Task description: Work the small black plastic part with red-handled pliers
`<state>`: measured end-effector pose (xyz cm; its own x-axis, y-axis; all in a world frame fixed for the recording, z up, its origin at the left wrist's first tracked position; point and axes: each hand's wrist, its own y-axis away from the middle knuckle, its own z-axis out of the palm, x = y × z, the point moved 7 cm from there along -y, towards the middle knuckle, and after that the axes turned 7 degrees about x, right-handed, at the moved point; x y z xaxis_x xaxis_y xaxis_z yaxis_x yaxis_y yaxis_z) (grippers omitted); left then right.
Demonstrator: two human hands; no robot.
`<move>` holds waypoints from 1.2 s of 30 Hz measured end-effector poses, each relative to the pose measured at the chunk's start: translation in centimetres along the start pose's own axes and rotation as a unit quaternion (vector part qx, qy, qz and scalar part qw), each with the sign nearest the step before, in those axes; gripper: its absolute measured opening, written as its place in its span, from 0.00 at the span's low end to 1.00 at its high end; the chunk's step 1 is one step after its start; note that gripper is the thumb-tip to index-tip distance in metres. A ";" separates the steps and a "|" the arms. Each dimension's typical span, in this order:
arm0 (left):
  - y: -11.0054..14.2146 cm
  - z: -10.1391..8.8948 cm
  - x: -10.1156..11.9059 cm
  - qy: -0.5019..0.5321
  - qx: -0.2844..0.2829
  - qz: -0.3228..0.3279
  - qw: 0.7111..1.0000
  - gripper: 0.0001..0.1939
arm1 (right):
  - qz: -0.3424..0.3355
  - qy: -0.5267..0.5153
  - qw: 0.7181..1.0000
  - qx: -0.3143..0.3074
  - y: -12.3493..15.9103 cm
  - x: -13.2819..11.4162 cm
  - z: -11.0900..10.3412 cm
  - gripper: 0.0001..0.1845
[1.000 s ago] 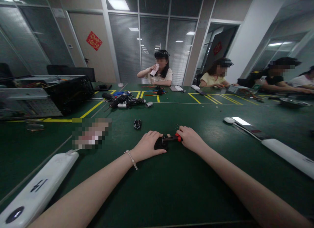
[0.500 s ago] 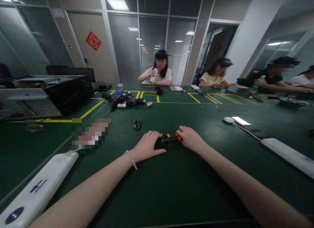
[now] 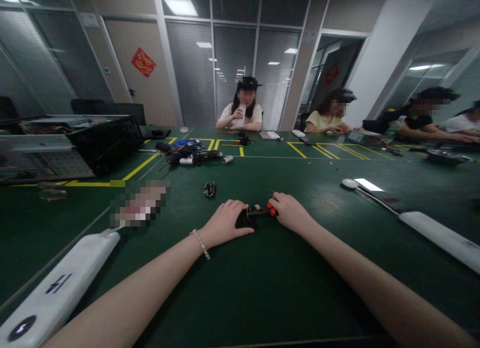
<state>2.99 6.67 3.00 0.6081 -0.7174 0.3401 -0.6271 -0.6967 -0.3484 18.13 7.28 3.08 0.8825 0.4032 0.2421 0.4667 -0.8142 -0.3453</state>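
My left hand [image 3: 227, 220] is closed round a small black part [image 3: 245, 219] on the green tabletop, its thumb along the near side. Much of that part is hidden by the fingers. My right hand [image 3: 290, 210] grips a pair of pliers [image 3: 262, 212] by red handles. The dark jaws point left and reach the black part; whether they bite on it I cannot tell. A thin pin-like end sticks out above the right fingers. Beyond my left hand lies a small black-and-silver piece [image 3: 209, 189], apart from both hands.
Cables and black parts lie in a pile [image 3: 191, 152] farther back. An opened computer case [image 3: 71, 148] stands at the left. White-based stands [image 3: 67, 283] flank my arms, the right one [image 3: 438, 235] beside a phone [image 3: 390, 203]. Several people sit across the green table [image 3: 240, 288].
Both my hands and the pliers stay almost where they were. Across the table, a person's hand with a pale cup has shifted slightly to the right.
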 end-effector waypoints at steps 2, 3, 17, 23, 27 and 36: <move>0.0 0.0 0.0 -0.006 0.006 0.003 1.000 0.30 | -0.003 -0.001 1.000 -0.005 0.0 -0.1 0.0 0.14; 0.0 0.0 0.0 -0.007 0.007 0.004 1.000 0.30 | -0.003 -0.002 1.000 -0.007 0.0 -0.1 0.0 0.14; 0.0 0.0 0.0 0.007 0.000 -0.001 1.000 0.30 | 0.002 -0.002 1.000 0.002 0.0 -0.1 -0.1 0.14; 0.0 0.0 0.0 0.008 0.004 0.002 1.000 0.29 | 0.012 -0.001 1.000 -0.003 0.0 0.0 -0.1 0.15; 0.0 0.1 -0.1 0.009 0.004 0.003 1.000 0.30 | 0.012 -0.002 1.000 -0.003 0.0 0.2 0.1 0.15; 0.0 0.1 0.0 -0.001 0.005 0.010 1.000 0.31 | -0.009 -0.005 1.000 -0.001 0.0 0.1 0.0 0.14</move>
<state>3.05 6.65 2.87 0.5967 -0.7309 0.3313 -0.6338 -0.6825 -0.3640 18.22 7.30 3.14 0.8747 0.4218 0.2387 0.4820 -0.8081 -0.3386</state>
